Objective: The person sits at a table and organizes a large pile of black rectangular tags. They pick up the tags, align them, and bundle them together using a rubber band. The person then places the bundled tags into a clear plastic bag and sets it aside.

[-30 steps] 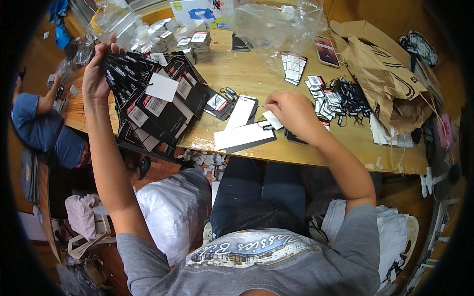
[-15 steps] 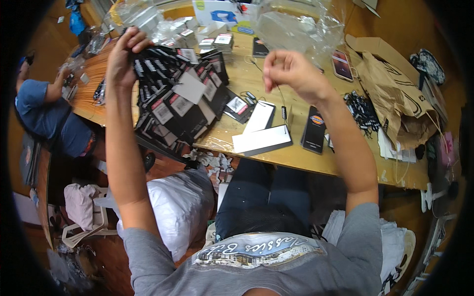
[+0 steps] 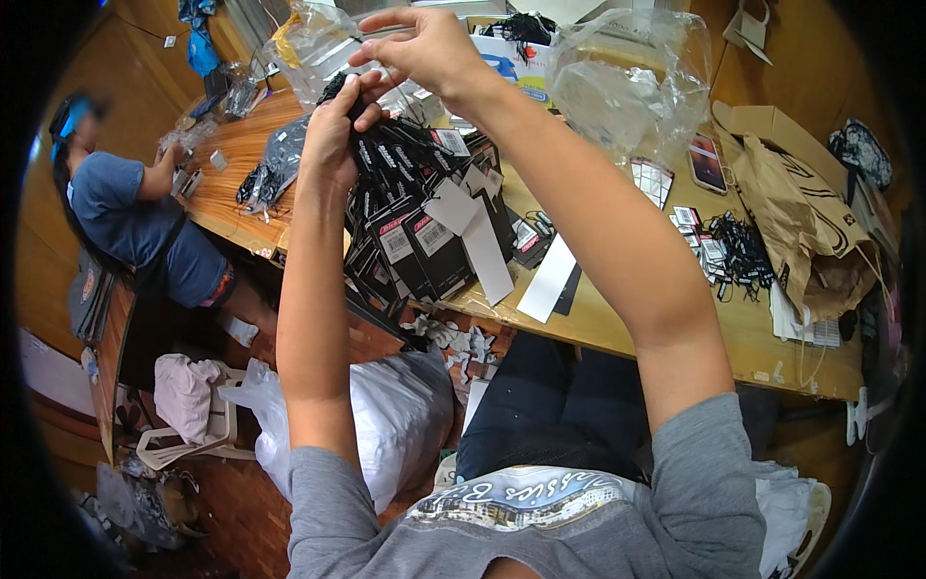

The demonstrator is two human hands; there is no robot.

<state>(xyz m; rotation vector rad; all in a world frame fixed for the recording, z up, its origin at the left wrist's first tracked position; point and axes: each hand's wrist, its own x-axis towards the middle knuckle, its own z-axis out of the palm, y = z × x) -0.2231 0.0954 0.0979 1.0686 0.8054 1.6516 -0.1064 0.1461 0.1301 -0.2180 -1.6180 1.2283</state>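
My left hand is raised over the table's left part, fingers closed around the gathered black strings of a bunch of hang tags. Black cards with white barcode labels fan out below it, along with a few plain white ones. Just above it is my right hand, its thumb and forefinger curved around a thin dark tag string that runs down to the left fingers. Its exact grip is hard to make out. A loose white tag lies on the table under my right forearm.
A pile of black strings lies at the right, near a phone and a brown paper bag. Clear plastic bags stand at the back. Another person sits at the far left. A white sack stands below.
My right hand has moved left and up to my left hand, carrying a tag by its string. White tags now hang with the bunch. The view has shifted left.
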